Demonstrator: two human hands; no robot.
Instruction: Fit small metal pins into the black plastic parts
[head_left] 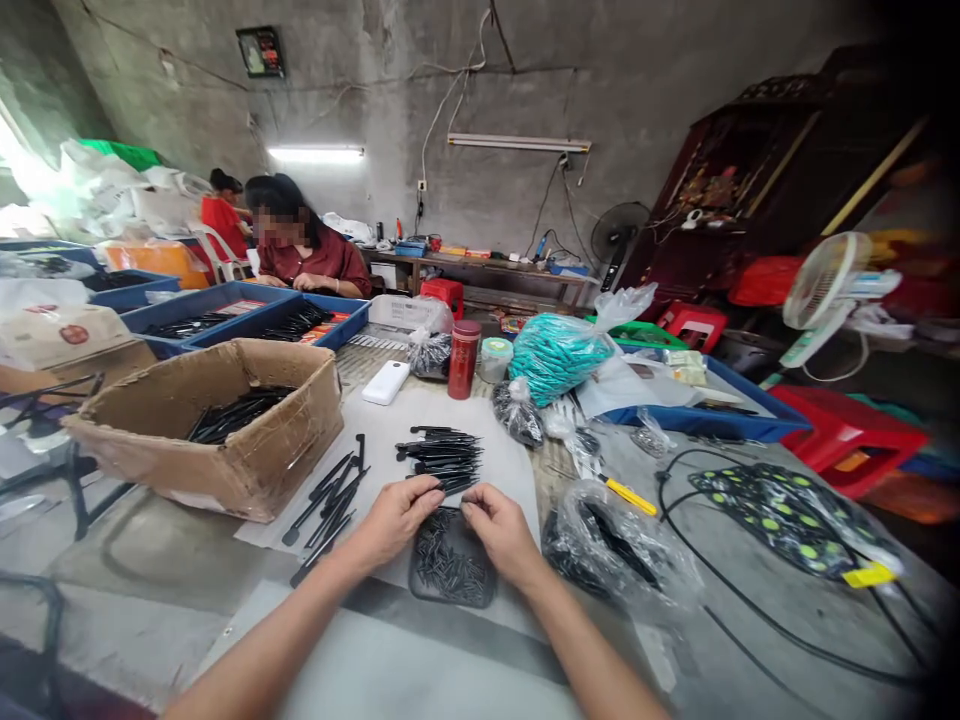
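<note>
My left hand [405, 515] is closed in a pinch at the near edge of a neat pile of slim black sticks [442, 452]; whatever its fingertips hold is too small to make out. Opposite it, my right hand [499, 530] pinches with thumb and forefinger, also on something I cannot make out. Between and just below both hands sits a shallow clear tray [454, 604] with many small dark metal pins [448, 562]. More loose black sticks [334, 500] lie on the white sheet [506, 460] to the left.
A cardboard box [255, 465] of black sticks stands left. Behind are a white power bank [386, 382], a red bottle [464, 360] and a bag of teal pieces [559, 355]. An open plastic bag [622, 545] and black cable [757, 612] lie right. A co-worker [315, 255] sits across.
</note>
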